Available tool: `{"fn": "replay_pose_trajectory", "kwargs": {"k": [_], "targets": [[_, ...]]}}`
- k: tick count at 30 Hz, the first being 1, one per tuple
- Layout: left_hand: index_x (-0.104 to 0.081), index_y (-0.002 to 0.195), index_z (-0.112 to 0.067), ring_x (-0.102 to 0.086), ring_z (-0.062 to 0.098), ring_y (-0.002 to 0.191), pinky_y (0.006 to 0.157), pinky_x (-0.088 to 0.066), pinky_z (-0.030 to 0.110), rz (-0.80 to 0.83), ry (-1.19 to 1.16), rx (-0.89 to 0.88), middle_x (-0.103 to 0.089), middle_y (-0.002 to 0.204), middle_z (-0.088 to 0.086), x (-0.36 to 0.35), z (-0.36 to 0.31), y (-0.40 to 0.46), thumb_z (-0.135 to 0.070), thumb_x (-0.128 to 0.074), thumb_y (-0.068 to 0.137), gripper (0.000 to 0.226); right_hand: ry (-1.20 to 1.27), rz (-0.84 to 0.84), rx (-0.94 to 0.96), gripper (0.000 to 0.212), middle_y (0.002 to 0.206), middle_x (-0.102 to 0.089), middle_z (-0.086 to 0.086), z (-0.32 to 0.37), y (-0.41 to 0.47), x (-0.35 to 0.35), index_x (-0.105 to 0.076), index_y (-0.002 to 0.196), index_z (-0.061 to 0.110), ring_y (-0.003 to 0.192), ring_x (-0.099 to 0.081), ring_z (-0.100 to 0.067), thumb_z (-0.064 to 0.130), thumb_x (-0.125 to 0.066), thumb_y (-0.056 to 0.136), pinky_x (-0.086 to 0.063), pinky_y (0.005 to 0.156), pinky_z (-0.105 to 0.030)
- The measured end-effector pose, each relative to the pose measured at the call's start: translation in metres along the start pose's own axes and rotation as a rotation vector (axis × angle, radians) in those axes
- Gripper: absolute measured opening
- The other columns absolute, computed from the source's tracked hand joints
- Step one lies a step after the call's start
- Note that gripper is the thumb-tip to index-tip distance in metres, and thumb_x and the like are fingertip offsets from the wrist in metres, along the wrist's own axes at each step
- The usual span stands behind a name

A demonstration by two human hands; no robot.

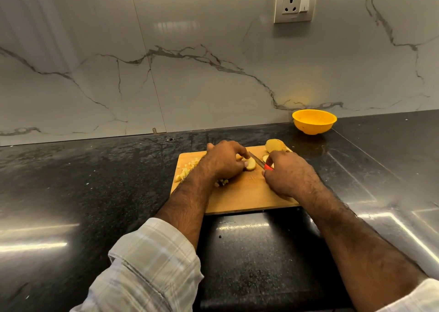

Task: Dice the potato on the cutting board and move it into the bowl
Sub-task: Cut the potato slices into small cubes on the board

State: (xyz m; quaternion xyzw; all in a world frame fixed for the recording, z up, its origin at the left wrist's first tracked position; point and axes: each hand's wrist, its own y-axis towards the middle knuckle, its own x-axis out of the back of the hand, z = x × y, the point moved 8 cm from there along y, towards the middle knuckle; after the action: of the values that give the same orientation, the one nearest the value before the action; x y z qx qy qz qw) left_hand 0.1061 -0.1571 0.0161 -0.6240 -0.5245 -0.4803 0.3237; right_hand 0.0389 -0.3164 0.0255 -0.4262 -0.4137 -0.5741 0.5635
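**Hands at work on the potato slice**

Left hand (224, 160) curls over a potato piece (250, 164) on the wooden cutting board (242, 195), pinning it down. Right hand (286, 172) grips a red-handled knife (257, 161), blade angled toward that piece. Diced bits (187, 169) lie at the board's left edge (a larger potato chunk (275, 145) sits at the far side). Well apart on the dark bench (71, 181) stands the yellow bowl (314, 121).

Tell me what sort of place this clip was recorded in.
Most likely a home kitchen: a dark polished stone counter against a marble-look backsplash with a wall socket, and a wooden cutting board with potato being cut on it.
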Motion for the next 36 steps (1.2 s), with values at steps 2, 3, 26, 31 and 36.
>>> {"fn": "replay_pose_trajectory", "kwargs": {"k": [2,3,26,31,36], "targets": [[-0.071,0.124,-0.040,-0.050,0.016,0.135,0.111,-0.022,0.054,0.041,0.027,-0.016,-0.060,0.144,-0.012,-0.003,0.001,0.001,-0.048,-0.070,0.096,0.029,0.008,0.020,0.015,0.045,0.135,-0.061,-0.004,0.002,-0.001,-0.001,-0.055,0.139,0.025,0.118,-0.058,-0.024,0.036,-0.066,0.097,-0.058,0.097,-0.043],[-0.071,0.125,-0.040,-0.050,0.015,0.134,0.108,-0.022,0.053,0.053,0.041,-0.022,-0.060,0.143,-0.013,-0.004,0.002,0.001,-0.052,-0.071,0.095,0.033,0.012,0.029,0.022,0.048,0.138,-0.059,-0.005,0.003,-0.002,-0.001,-0.054,0.142,0.025,0.121,-0.057,-0.025,0.034,-0.066,0.096,-0.057,0.098,-0.043],[-0.072,0.125,-0.045,-0.042,0.017,0.142,0.117,-0.019,0.060,0.075,0.211,-0.020,-0.064,0.139,-0.015,0.007,-0.017,-0.012,-0.064,-0.066,0.093,0.037,-0.042,0.008,0.139,0.048,0.131,-0.065,-0.003,0.019,-0.011,0.001,-0.062,0.140,0.021,0.115,-0.061,-0.021,0.029,-0.070,0.093,-0.059,0.094,-0.036],[-0.071,0.126,-0.047,-0.037,0.018,0.147,0.118,-0.017,0.062,0.090,0.243,-0.012,-0.058,0.147,-0.016,0.004,-0.016,-0.009,-0.065,-0.066,0.093,0.037,0.031,0.039,0.143,0.048,0.128,-0.067,-0.001,0.015,-0.007,0.000,-0.064,0.140,0.021,0.104,-0.059,-0.017,0.023,-0.072,0.092,-0.056,0.089,-0.032],[-0.073,0.123,-0.045,-0.038,0.017,0.147,0.117,-0.018,0.058,0.104,0.191,-0.015,-0.056,0.150,-0.014,0.004,-0.016,-0.009,-0.059,-0.068,0.095,0.032,0.050,0.084,0.131,0.047,0.130,-0.066,-0.004,0.018,-0.004,-0.005,-0.061,0.140,0.018,0.111,-0.064,-0.022,0.020,-0.072,0.094,-0.062,0.090,-0.036]]}}
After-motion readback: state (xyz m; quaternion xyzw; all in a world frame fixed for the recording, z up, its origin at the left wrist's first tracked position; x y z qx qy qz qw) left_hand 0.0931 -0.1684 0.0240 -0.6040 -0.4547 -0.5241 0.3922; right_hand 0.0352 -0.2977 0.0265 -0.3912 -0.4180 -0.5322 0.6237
